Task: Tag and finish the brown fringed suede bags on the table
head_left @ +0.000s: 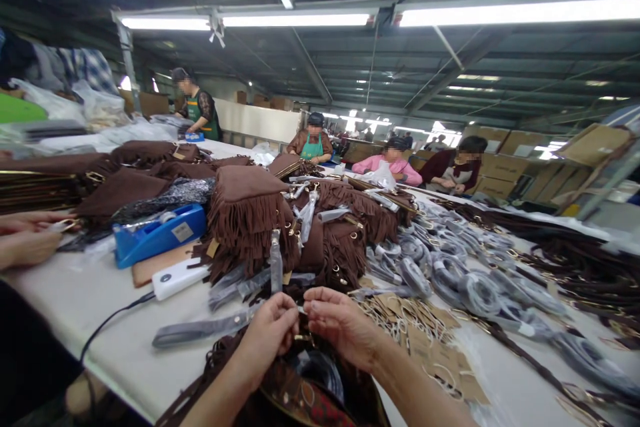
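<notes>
An open brown fringed bag with a patterned lining lies low in front of me, and a plastic-wrapped coil shows inside it. Over its mouth my left hand is closed, thumb and fingertips pressed together; whatever they pinch is too small to make out. Just across from it, my right hand has its fingers loosely stretched and slightly curved, with nothing visible in them. A bit of gold-coloured hardware shows on the bag below the fingertips. Beyond the hands lies a plastic-wrapped strap.
Brown fringed bags are heaped ahead. A blue tape dispenser and a white corded device stand left. Rightward lie cardboard tags and wrapped coiled straps. Another person's hand works at far left; several people sit or stand beyond.
</notes>
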`<state>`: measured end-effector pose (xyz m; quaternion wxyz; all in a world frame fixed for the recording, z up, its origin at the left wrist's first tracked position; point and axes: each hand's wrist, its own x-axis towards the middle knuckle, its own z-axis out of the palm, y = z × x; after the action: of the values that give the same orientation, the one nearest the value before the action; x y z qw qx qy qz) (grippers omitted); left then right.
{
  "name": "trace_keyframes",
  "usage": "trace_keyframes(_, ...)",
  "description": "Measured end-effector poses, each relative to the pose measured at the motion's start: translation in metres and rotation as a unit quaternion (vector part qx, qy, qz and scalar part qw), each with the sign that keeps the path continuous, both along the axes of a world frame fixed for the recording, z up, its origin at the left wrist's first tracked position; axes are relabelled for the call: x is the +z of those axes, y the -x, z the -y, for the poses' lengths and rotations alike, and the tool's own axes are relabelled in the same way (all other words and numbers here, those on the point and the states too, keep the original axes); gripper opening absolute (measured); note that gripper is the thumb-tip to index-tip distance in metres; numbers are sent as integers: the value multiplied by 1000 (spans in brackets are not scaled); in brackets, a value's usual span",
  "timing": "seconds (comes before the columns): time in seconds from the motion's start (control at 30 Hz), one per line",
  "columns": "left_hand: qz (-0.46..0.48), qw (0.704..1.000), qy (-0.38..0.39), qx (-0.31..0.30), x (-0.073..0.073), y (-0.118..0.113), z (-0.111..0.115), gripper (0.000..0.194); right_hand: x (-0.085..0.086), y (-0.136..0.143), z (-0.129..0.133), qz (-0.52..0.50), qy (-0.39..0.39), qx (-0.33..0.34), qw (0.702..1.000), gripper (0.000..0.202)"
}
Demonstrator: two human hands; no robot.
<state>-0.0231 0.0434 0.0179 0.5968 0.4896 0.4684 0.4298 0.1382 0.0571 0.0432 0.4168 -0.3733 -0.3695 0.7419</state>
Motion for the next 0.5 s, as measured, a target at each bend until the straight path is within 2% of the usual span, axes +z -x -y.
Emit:
trace_keyframes(0.13, 71, 994, 57, -55, 0, 6, 3, 38, 0, 8, -3, -34, -25, 14, 999, 41)
trace_keyframes(0.2, 88, 990, 71, -80, -1, 6, 4, 36, 2, 12, -4, -34, -50, 27, 998, 41)
trace_keyframes(0.4, 123, 988, 79, -56, -4, -2, 5, 28, 12, 22, -1, -4, -113, 60, 992, 39)
trace_keyframes(0.5, 116, 989, 69, -55, -5, -2, 5, 25, 13, 18, -3, 7, -122, 21, 992, 41)
